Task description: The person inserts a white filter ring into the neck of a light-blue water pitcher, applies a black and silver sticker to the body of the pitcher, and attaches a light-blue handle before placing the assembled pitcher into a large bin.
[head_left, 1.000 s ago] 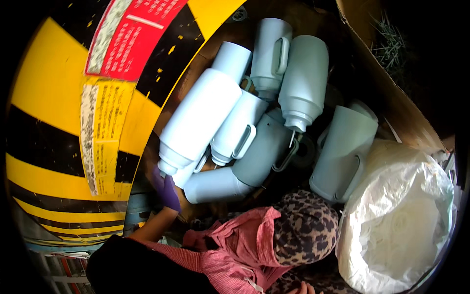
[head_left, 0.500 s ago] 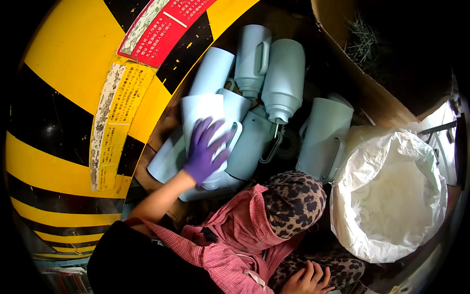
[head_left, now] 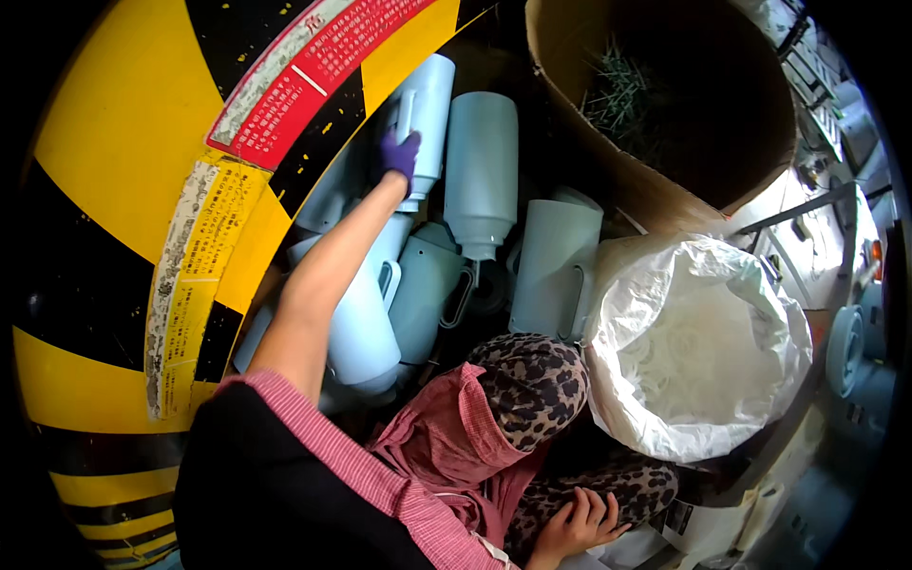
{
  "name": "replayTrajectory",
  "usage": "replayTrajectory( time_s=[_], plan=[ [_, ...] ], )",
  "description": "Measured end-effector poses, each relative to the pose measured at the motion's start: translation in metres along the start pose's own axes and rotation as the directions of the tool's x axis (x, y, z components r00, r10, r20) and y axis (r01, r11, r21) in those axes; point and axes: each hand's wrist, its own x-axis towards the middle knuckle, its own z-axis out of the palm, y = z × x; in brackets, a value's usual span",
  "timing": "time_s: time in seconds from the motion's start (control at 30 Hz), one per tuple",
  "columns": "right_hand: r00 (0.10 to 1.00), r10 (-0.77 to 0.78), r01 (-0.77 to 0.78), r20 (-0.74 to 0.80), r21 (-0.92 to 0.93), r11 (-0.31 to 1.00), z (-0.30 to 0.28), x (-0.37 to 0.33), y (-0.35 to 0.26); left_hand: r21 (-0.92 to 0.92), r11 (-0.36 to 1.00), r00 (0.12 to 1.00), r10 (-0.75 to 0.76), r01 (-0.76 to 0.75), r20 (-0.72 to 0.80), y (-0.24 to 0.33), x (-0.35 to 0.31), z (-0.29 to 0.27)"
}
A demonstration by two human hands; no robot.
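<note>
Up left of the bag, the left hand's gloved grip looks curled around a jug, with other jugs heaped loosely nearer the bag. Below-left of it, the right hand rests loosely spread, apparently holding nothing; pale pieces already part-fill the bag.

L forearm part-hides pale-blue jugs, ctr L; R forearm cut off, btm edge; bits in white bag, ctr R, too blurred to ID.
</note>
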Motion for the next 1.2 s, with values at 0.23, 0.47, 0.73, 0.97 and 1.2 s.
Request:
replayTrajectory(
  time_s=[0.23, 0.47, 0.73, 0.97, 1.2],
  plan=[
    [0.952, 0.137, 0.073, -0.275, 0.636, 0.768, -0.018, 0.042, -0.003, 0.272, 0.702, 0.750, 0.582, -0.658, 0.313, 0.132, -0.161, -0.022],
    [0.893, 0.223, 0.225, -0.391, 0.816, 0.533, -0.117, 0.110, -0.010, -0.071, 0.162, 0.103, 0.851, -0.984, 0.515, 0.216, -0.319, -0.023],
    [0.959, 0.239, -0.135, 0.155, 0.986, -0.098, -0.119, 0.008, -0.020, -0.666, 0.448, -0.125, 0.768, -0.597, 0.629, 0.272, -0.390, -0.037],
    [0.862, 0.507, 0.007, -0.015, 1.000, 0.018, -0.075, -0.054, -0.064, -0.220, 0.325, 0.080, 0.703, -0.920, 0.706, 0.268, -0.495, 0.051],
    [0.666, 0.738, -0.089, 0.112, 0.994, -0.071, -0.038, -0.095, -0.058, -0.661, 0.678, 0.081, 0.715, -0.322, 0.695, 0.244, -0.572, -0.007]
  ],
)
